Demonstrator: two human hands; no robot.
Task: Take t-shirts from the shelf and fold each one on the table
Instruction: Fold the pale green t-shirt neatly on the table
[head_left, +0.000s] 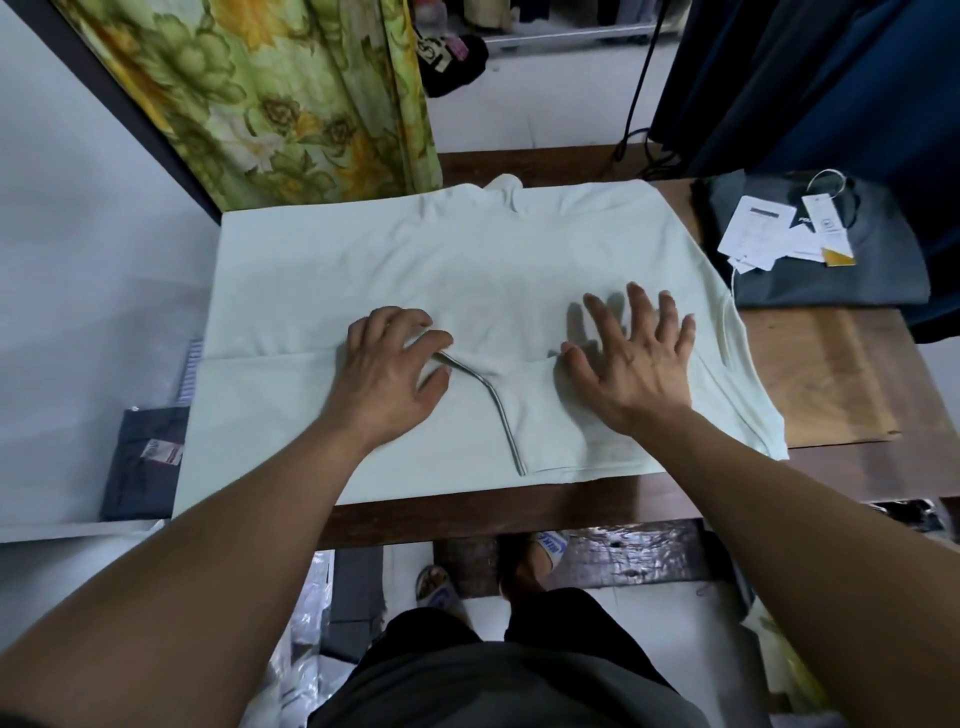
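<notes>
Pale mint cotton t-shirt (467, 270) lies spread flat across the brown wooden surface (831, 374), collar at the far edge, near portion folded up so a grey-trimmed hem edge (498, 410) runs diagonally between the hands. Left hand (389, 369) rests on the fold, fingers curled over the grey trim where it begins; whether it actually pinches the cloth cannot be told. Right hand (634, 358) lies released, fingers splayed flat, pressing the fabric. Long axis of the garment runs left to right in front of the person; both hands sit near its middle, left hand nearer the trim. Judgement: smoothing mid-fold, next fold likely crosswise. Folded dark grey garment with paper tags (810, 249) sits at far right
</notes>
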